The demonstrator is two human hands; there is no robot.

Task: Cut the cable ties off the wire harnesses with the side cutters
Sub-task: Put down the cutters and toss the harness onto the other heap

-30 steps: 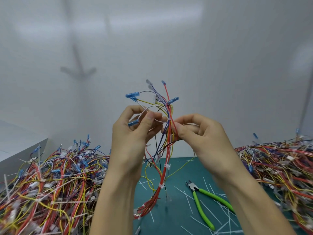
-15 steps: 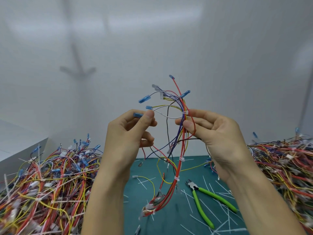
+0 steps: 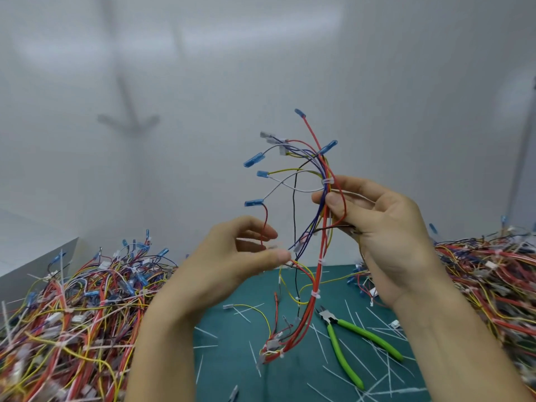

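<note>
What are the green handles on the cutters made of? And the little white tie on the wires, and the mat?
The green handles look like rubbery plastic: bright, smooth, slightly shiny. The white tie round the wire harness looks like thin stiff plastic, maybe nylon. The mat seems rubber or vinyl: flat, dull, no glare.
</note>
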